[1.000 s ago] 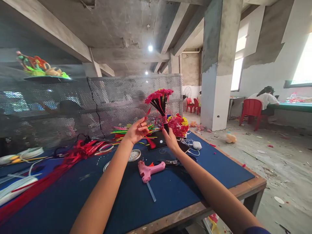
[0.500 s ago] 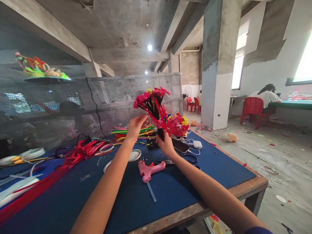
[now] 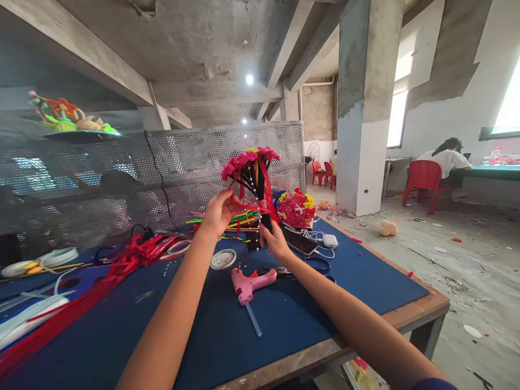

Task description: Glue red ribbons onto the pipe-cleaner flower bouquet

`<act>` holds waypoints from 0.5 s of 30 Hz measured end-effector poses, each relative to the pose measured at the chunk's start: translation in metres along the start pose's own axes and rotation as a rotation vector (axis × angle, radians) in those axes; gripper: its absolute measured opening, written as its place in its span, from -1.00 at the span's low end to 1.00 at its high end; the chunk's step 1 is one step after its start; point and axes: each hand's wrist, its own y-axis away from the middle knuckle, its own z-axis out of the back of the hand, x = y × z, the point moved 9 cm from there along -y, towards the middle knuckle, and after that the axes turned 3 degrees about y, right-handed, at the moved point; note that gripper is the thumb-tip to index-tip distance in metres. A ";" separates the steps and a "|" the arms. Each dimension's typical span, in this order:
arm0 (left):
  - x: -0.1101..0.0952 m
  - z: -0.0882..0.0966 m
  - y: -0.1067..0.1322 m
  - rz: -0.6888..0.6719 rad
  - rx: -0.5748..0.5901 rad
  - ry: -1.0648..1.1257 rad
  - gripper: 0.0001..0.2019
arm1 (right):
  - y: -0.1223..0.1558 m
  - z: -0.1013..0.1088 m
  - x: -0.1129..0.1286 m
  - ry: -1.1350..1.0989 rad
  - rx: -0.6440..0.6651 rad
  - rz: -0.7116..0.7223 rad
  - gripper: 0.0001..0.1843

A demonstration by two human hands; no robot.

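A small bouquet [image 3: 257, 168] of pink and yellow fuzzy flowers on dark stems stands upright above the table. My right hand [image 3: 277, 241] is closed around the stem bundle at its lower end. Left of it, my left hand [image 3: 220, 211] pinches a red ribbon [image 3: 248, 206] that runs across to the tied middle of the bouquet. A string of white beads [image 3: 257, 216] hangs down the front of the stems. Below the hands lies a pink glue gun [image 3: 252, 284] with a clear glue stick, beside a round dish of small beads [image 3: 223, 259].
Dark-handled scissors [image 3: 312, 266], a phone [image 3: 301, 242] and a white charger [image 3: 330, 240] lie right of the hands. Behind are a finished flower bunch [image 3: 298, 210] and coloured pipe cleaners [image 3: 239, 222]. Red ribbons [image 3: 138, 257] cover the left side. A metal mesh screen [image 3: 227, 146] borders the back.
My left hand has moved left and down, drawing the red ribbon out sideways. The bouquet has turned more upright, and the bead string now shows in front.
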 end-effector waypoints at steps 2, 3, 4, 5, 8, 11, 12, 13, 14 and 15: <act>-0.002 0.008 -0.001 0.031 0.001 -0.025 -0.85 | -0.001 0.002 -0.001 -0.010 0.007 -0.006 -0.75; -0.002 0.014 -0.002 0.045 -0.004 -0.051 -0.86 | -0.002 0.004 -0.001 -0.012 0.003 -0.008 -0.75; -0.001 0.021 -0.003 0.059 -0.017 -0.083 -0.86 | -0.003 0.007 -0.002 -0.009 -0.004 -0.009 -0.76; -0.001 0.030 -0.004 0.069 -0.040 -0.119 -0.85 | -0.004 0.010 -0.003 -0.003 -0.016 -0.009 -0.77; 0.000 0.059 -0.008 0.070 -0.147 -0.214 -0.80 | -0.006 0.020 -0.005 0.038 -0.071 -0.001 -0.78; -0.002 0.077 -0.012 0.039 -0.225 -0.263 -0.80 | -0.006 0.028 -0.004 0.096 -0.137 0.026 -0.72; -0.004 0.080 -0.013 0.020 -0.246 -0.276 -0.82 | -0.005 0.031 -0.002 0.113 -0.155 0.040 -0.69; -0.008 0.082 -0.013 -0.008 -0.272 -0.288 -0.84 | -0.004 0.032 0.001 0.127 -0.167 0.055 -0.67; -0.012 0.083 -0.014 -0.045 -0.300 -0.302 -0.85 | -0.004 0.033 0.003 0.137 -0.172 0.071 -0.65; -0.018 0.082 -0.014 -0.089 -0.327 -0.315 -0.86 | -0.003 0.032 0.006 0.145 -0.170 0.086 -0.63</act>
